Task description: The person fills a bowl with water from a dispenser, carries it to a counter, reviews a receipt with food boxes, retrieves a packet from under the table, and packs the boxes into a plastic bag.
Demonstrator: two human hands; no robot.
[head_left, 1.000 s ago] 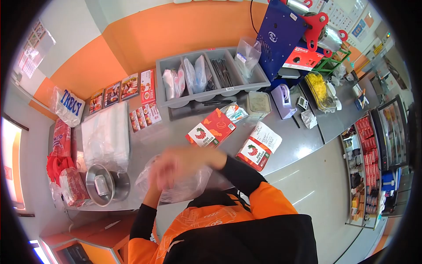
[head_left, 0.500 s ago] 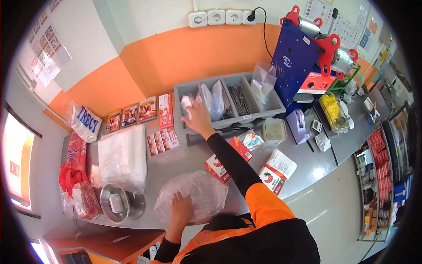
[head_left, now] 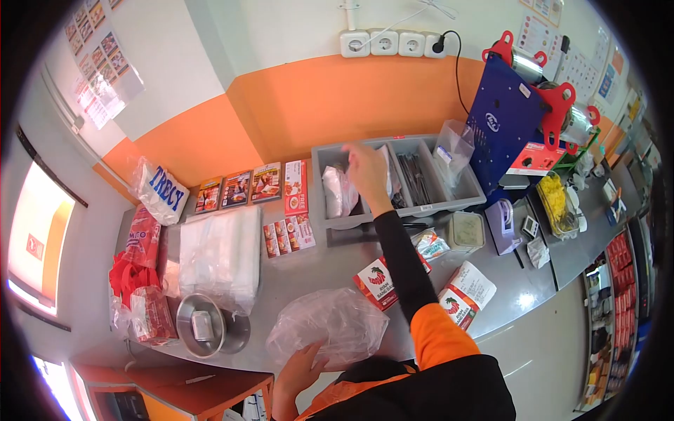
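Note:
My right hand (head_left: 368, 174) is over the grey divided tray (head_left: 338, 222), above the second compartment from the left. Its fingertips are partly hidden, so a grip cannot be made out. Packets in clear wrap (head_left: 338, 191) fill the left compartment, and black cutlery (head_left: 414, 179) lies in the third. Closer to my body, my left hand (head_left: 298, 372) touches the near edge of a crumpled clear plastic bag (head_left: 333, 323), fingers stretched and apart. Red-and-white boxes (head_left: 379, 282) lie beneath and beside my right forearm.
A stack of white plastic bags (head_left: 219, 252) lies left of the clear bag, with a steel bowl (head_left: 188, 309) in front. Leaflets (head_left: 289, 236) lie by the tray. Rightward stand a blue machine (head_left: 502, 119), a lidded container (head_left: 466, 231) and a tape dispenser (head_left: 502, 224).
The view has shifted, so the scene sits farther right and lower. My right hand has gone from the left compartment's packets toward the second compartment. My left hand has drawn back to the bag's near edge.

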